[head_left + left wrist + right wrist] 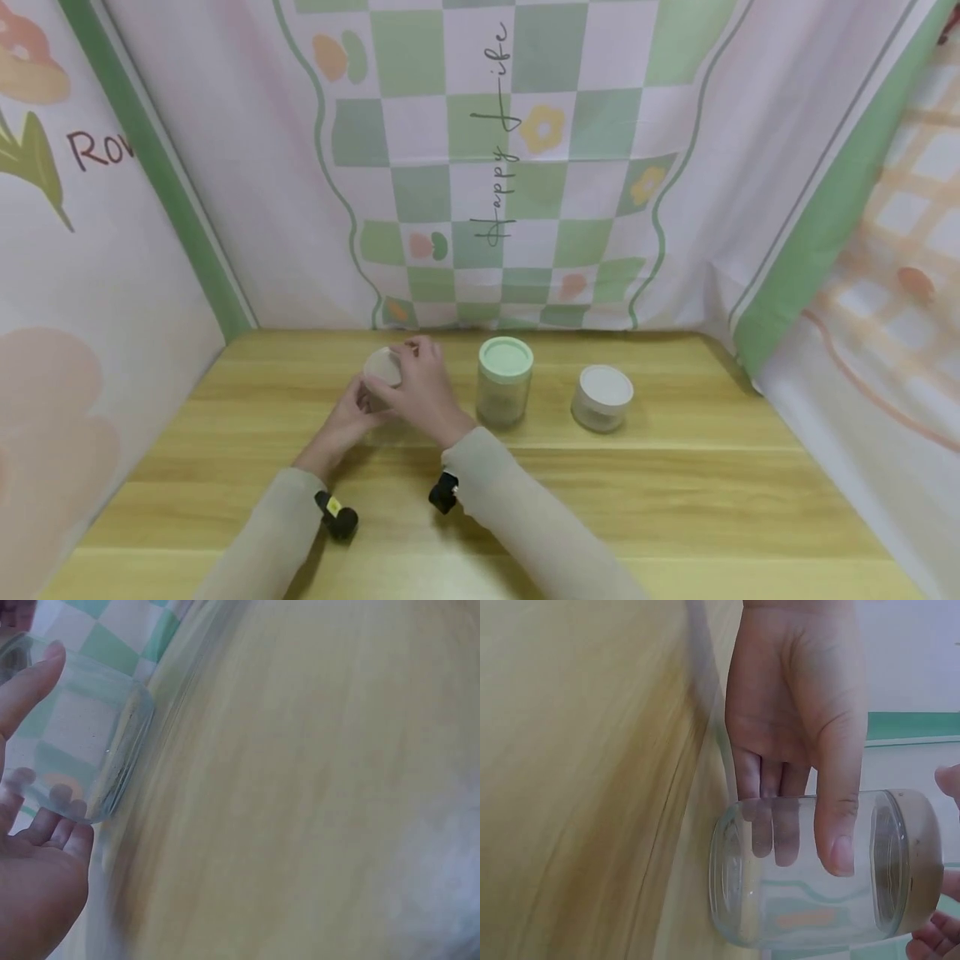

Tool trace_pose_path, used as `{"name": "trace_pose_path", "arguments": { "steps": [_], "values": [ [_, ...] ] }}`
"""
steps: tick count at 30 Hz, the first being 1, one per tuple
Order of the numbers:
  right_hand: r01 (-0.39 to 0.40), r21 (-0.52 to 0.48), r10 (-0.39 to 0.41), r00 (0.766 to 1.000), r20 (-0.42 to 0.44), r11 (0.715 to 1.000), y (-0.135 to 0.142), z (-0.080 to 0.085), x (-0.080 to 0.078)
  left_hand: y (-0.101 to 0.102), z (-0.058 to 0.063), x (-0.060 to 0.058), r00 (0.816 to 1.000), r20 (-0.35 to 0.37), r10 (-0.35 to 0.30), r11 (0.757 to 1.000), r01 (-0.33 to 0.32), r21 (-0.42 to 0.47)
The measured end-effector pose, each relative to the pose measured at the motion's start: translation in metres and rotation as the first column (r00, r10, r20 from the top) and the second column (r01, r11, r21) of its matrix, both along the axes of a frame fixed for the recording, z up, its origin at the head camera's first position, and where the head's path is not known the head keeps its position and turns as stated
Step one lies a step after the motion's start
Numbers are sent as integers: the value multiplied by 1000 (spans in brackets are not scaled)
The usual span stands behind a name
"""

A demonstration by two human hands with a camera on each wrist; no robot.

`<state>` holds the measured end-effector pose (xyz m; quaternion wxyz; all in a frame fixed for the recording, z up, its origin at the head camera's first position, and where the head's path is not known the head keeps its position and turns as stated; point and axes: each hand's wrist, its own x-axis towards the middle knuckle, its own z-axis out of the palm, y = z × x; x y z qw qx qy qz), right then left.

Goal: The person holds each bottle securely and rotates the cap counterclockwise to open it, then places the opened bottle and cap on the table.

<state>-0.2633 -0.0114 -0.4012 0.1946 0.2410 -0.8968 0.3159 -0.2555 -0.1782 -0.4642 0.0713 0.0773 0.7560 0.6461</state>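
Note:
A clear glass jar (802,900) with a pale cream lid (922,862) is in my left hand (345,425), near the back left of the table. The left thumb lies along the glass on one side, with fingers behind it, and the jar's base is close over the tabletop in the left wrist view. My right hand (423,387) is at the top of this jar, pinching the lid's rim between thumb and fingers. The lid sits on the jar's mouth. Part of the jar is hidden by both hands in the head view.
To the right stands a taller clear jar with a mint green lid (506,358). Further right is a short clear jar with a white lid (604,387). The wooden table (637,517) meets a checkered curtain (487,192) at the back and patterned cloth on both sides.

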Motion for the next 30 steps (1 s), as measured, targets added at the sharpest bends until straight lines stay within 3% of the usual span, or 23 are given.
{"name": "trace_pose_path", "arguments": {
  "steps": [5, 9, 12, 23, 30],
  "values": [
    [49, 89, -49, 999, 5, 995, -6, 0, -3, 0, -1, -1, 1000, -1, -6, 1000, 6, 12],
    [83, 207, -77, 996, -36, 975, -7, 1, -6, 0, 0, -2, 1000, 2, 1, 1000, -1, -1],
    [91, 238, -82, 996, -44, 967, -6, 2, -7, 0, 0, -2, 1000, 9, 4, 1000, -4, -18],
    [61, 110, -69, 996, 64, 992, -6, -3, -9, -2, 1, -1, 999, 15, -30, 999, 30, -29],
    [39, 75, -44, 997, 69, 996, -7, -2, -13, -2, 3, -2, 999, 3, -37, 999, 37, -32]
  ]
}}
